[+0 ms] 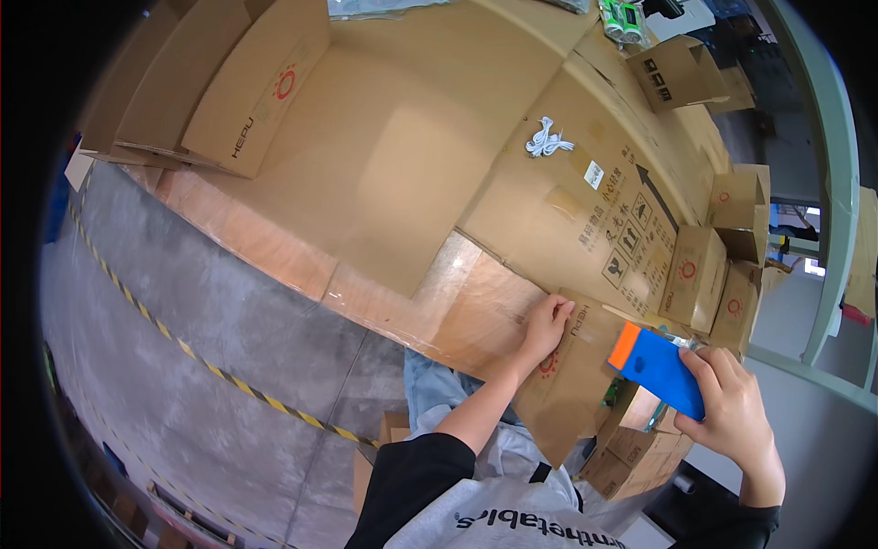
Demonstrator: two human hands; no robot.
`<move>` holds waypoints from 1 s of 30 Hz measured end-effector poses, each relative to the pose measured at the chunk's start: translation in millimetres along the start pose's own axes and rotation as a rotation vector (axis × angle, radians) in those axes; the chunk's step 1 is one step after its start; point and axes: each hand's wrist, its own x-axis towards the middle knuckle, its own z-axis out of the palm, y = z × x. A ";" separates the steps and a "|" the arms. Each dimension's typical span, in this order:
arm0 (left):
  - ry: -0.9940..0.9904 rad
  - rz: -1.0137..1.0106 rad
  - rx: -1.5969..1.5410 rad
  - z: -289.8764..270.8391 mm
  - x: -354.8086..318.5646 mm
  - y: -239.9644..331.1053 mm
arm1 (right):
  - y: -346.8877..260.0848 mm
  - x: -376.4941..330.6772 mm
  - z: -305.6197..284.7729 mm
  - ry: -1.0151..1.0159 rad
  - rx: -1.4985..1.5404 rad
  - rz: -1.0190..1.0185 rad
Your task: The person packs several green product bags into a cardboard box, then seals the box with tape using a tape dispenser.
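In front of me a brown cardboard box (590, 340) with a red sun-like print stands tilted at the near table edge. My left hand (547, 328) is closed at its upper left edge, with the thumb and fingers against the cardboard. My right hand (732, 403) grips a blue tape dispenser (663, 371) with an orange front end. It is held just over the box's right side, and I cannot tell whether it touches. The side of the box toward my body is partly hidden.
Large cardboard sheets (393, 119) cover the table. A white coiled cable (549, 139) lies on the far part. Open cartons (247, 101) stand at the far left; small boxes (692, 274) line the right edge. More cartons (636, 457) sit below. Yellow-black tape (229, 377) marks the floor.
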 end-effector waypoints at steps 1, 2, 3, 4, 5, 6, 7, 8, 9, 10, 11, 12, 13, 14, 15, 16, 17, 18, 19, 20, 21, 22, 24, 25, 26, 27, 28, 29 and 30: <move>-0.001 0.000 0.002 0.7 -0.9 -2.7 | -1.0 0.0 -0.6 -0.001 0.005 -0.012; 0.027 0.035 0.045 1.4 -1.2 -5.9 | -1.6 -0.6 -0.6 0.000 0.007 -0.011; 0.056 0.070 0.087 1.9 -0.8 -6.3 | -1.8 -0.5 -0.6 0.000 0.004 -0.012; 0.055 0.070 0.089 2.7 -1.0 -6.9 | -2.0 -0.6 -0.5 0.000 0.002 -0.013; 0.090 0.129 0.137 3.4 -1.5 -7.5 | -2.1 -0.7 -0.8 0.001 0.004 -0.013; 0.123 0.188 0.185 4.2 -1.4 -5.0 | -1.5 -0.9 -1.7 -0.002 -0.004 -0.017; 0.121 0.188 0.186 4.9 -1.3 -2.4 | -0.9 -1.1 -2.0 -0.005 -0.012 -0.020; 0.114 0.212 0.257 5.8 -1.3 0.2 | -0.4 -1.3 -1.8 -0.004 -0.011 -0.019; 0.106 0.234 0.328 6.7 -2.0 2.3 | 0.3 -1.8 -1.2 -0.013 -0.007 -0.016; 0.103 0.233 0.329 7.2 -3.0 4.2 | 0.8 -2.3 -0.6 -0.021 -0.004 -0.013; 0.084 0.258 0.413 7.6 -3.9 6.1 | 1.1 -2.6 0.4 -0.021 -0.002 -0.010; 0.069 0.283 0.499 6.5 -5.0 5.4 | 0.3 -2.0 1.3 -0.025 -0.009 -0.010; 0.069 0.283 0.503 5.6 -5.5 1.3 | -0.3 -1.7 1.9 -0.029 -0.016 -0.010; 0.145 0.289 0.549 4.7 -5.6 -4.4 | -0.6 -1.6 2.0 -0.027 -0.013 -0.012; 0.220 0.296 0.593 4.3 -5.6 -6.2 | -0.1 -1.9 1.9 -0.031 -0.020 -0.013; 0.220 0.297 0.595 3.5 -4.9 -7.9 | 0.4 -2.1 2.0 -0.035 -0.026 -0.015; 0.156 0.260 0.585 2.0 -2.8 -9.7 | 1.0 -2.2 2.8 -0.033 -0.025 -0.016; 0.089 0.221 0.574 0.9 -2.5 -9.6 | 0.8 -3.7 3.9 -0.044 -0.011 0.009; 0.087 0.221 0.575 0.1 -2.3 -9.3 | 0.7 -5.0 4.8 -0.054 0.002 0.033; 0.064 0.203 0.550 -1.0 -2.2 -8.8 | 0.9 -6.0 5.4 -0.054 0.004 0.034; 0.044 0.187 0.525 -2.4 -1.7 -8.6 | 1.9 -6.2 5.8 -0.045 -0.003 0.029; 0.046 0.189 0.528 -5.2 -2.2 -8.6 | 2.1 -6.4 6.0 -0.036 -0.010 0.024; -0.056 0.014 0.459 -10.6 -2.0 -6.5 | 1.1 -7.2 5.9 -0.035 -0.006 0.021; -0.058 0.019 0.458 -12.6 -2.8 -4.5 | 1.1 -7.6 5.5 -0.037 -0.003 0.019; -0.034 0.124 0.346 -14.5 -5.7 -2.6 | 1.3 -7.6 4.5 -0.034 -0.005 0.023; -0.009 0.227 0.234 -14.7 -10.3 -1.6 | 0.8 -7.6 3.0 -0.027 -0.027 -0.002; -0.011 0.229 0.234 -8.5 -18.3 -0.7 | 0.6 -7.6 1.6 -0.021 -0.047 -0.026; -0.128 0.325 0.282 1.1 -28.6 1.1 | 0.8 -7.5 0.1 -0.019 -0.048 -0.023; -0.243 0.418 0.333 4.5 -35.6 0.6 | 0.2 -6.7 -0.1 -0.011 -0.050 -0.028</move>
